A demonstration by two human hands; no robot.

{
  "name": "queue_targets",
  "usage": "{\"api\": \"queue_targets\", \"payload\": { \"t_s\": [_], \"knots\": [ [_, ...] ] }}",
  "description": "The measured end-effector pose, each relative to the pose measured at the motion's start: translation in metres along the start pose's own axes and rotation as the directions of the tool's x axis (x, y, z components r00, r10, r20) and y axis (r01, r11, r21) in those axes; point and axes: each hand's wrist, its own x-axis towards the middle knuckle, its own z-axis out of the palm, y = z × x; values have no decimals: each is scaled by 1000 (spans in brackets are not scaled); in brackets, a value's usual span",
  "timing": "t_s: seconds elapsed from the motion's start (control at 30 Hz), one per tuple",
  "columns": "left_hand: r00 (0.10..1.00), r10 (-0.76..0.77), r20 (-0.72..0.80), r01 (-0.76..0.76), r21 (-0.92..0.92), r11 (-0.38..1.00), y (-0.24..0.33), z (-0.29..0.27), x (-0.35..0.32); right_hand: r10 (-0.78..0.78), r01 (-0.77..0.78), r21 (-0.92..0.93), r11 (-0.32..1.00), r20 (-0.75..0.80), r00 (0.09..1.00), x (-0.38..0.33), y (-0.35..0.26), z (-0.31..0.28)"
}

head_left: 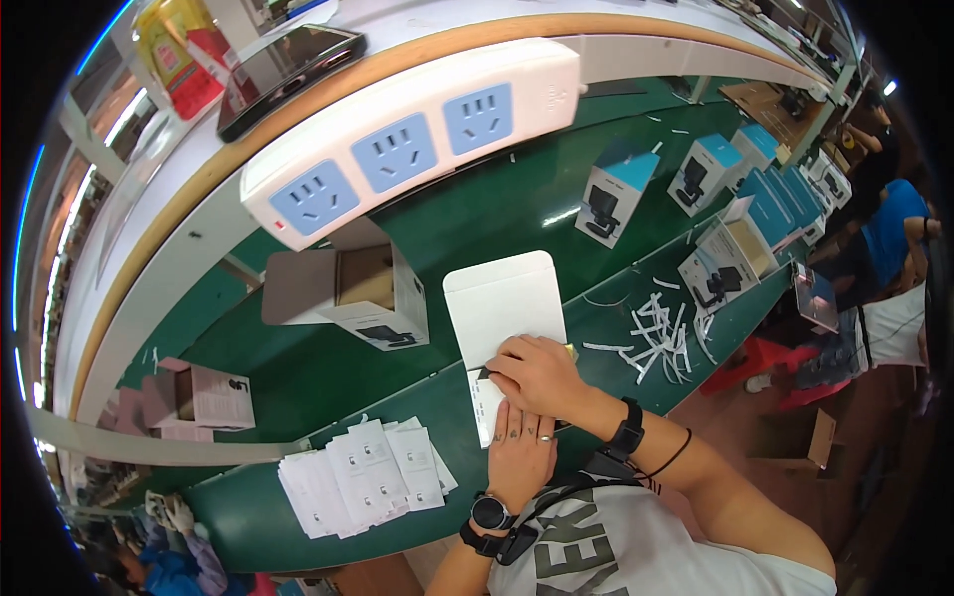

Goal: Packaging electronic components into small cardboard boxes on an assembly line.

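In front of me on the green bench lies a small white box [504,300], its broad lid flap standing up and away from me. My right hand [542,374] is bent over the box's opening, its fingers curled at the edge beside a small dark patch. Nearer to me, my left hand [521,452] lies along the box with its fingers stretched out, their tips partly under my right hand. It wears a ring, and a black watch [489,512] is on that wrist. Both hands hide most of the box's inside. A bit of yellow shows beside the right hand.
White printed sheets [366,477] lie in piles at left. Paper strips [661,338] are scattered at right. An open carton [383,298] and several product boxes [616,194] stand farther back. A power strip [412,139] is fixed to the shelf edge, with a phone [288,79] above.
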Motion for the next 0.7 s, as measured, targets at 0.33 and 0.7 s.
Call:
{"api": "queue_targets", "payload": {
  "t_s": [0.33, 0.7],
  "knots": [
    [1000, 16, -10, -16, -11, 1000, -29, -1, -16, -53, 41, 92, 995, 135, 989, 21, -24, 18],
    [991, 130, -34, -132, -63, 989, -75, -16, -18, 455, -387, 271, 881, -268, 849, -6, 17, -30]
  ]
}}
